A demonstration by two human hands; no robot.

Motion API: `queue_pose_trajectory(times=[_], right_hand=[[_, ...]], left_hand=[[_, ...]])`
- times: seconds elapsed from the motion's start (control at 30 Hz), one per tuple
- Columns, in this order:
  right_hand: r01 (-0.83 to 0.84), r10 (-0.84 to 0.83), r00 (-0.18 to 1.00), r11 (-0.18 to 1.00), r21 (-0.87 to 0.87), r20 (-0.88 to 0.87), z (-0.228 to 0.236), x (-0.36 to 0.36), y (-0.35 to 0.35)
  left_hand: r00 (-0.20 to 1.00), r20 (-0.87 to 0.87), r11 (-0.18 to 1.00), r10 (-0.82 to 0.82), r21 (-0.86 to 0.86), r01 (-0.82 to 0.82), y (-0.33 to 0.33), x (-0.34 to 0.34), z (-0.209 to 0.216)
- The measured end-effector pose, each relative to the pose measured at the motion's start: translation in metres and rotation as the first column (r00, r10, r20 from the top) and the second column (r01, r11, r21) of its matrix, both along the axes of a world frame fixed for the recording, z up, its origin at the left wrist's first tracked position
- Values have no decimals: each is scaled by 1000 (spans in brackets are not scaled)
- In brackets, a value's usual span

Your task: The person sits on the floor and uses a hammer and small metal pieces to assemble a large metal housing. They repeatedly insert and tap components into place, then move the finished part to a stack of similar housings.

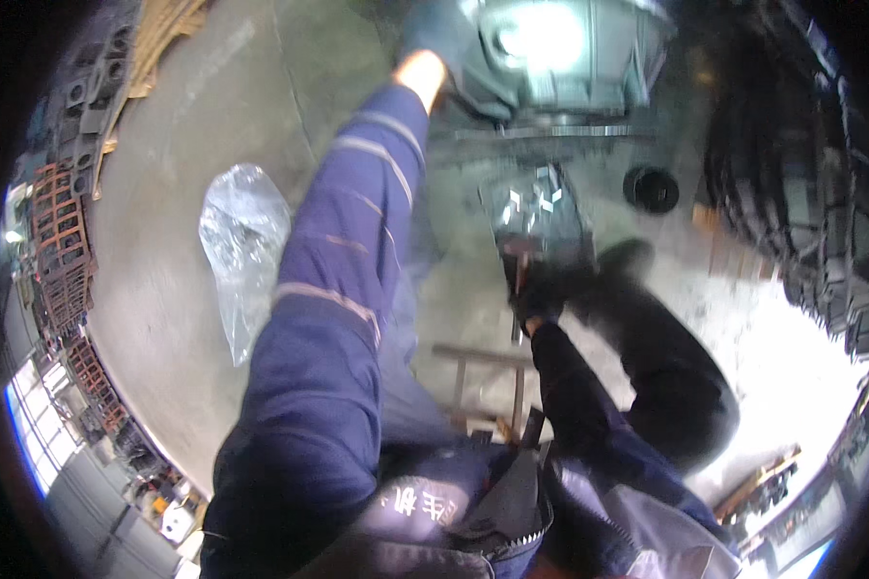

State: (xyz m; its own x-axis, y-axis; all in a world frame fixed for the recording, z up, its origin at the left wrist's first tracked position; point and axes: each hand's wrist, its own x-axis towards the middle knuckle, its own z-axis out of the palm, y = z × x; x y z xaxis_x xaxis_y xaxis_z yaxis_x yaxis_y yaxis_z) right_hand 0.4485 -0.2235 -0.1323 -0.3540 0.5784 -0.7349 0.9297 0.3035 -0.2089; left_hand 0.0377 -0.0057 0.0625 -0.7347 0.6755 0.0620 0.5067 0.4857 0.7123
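Note:
My left arm reaches far forward, and my left hand point(440, 37), in a dark glove, is at the left side of a large grey metal housing point(589, 68). Its fingers are blurred and partly out of the picture, so I cannot make out their grip. My right hand point(543, 292), also in a dark glove, is closed around a slim-shafted tool point(520, 275) with a brownish block at its upper end. Just beyond it lies a dark sheet or shallow tray point(536, 207) with shiny, pale pieces on it; which it is I cannot tell.
A crumpled clear plastic bag point(243, 251) lies on the concrete floor to the left. A black round part point(651, 189) sits right of the housing. Below my right hand is a brown metal frame point(483, 359). Dark stacked parts point(782, 164) line the right side, orange racks point(63, 236) the left.

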Motion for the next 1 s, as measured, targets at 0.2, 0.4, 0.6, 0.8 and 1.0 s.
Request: queue_pose_trajectory(times=[0.2,0.4,0.6,0.8,1.0], right_hand=[[505,-843,537,292,-812,31,0,17,12],[384,-748,565,613,-691,-349,105,8,60],[522,-395,393,839,-152,-830,390,-54,158],[540,332,381,678,499,-863,402,-106,199],[-161,633,684,616,771,-363,341,-92,216]], left_hand=[[993,115,993,21,-122,-7,-4,15,26],[998,56,1000,2,23,-4,-7,15,16],[995,92,999,-44,-27,47,-5,11,20],[987,152,997,-56,-46,63,-10,15,27],[989,142,998,48,-51,-41,-11,17,30]])
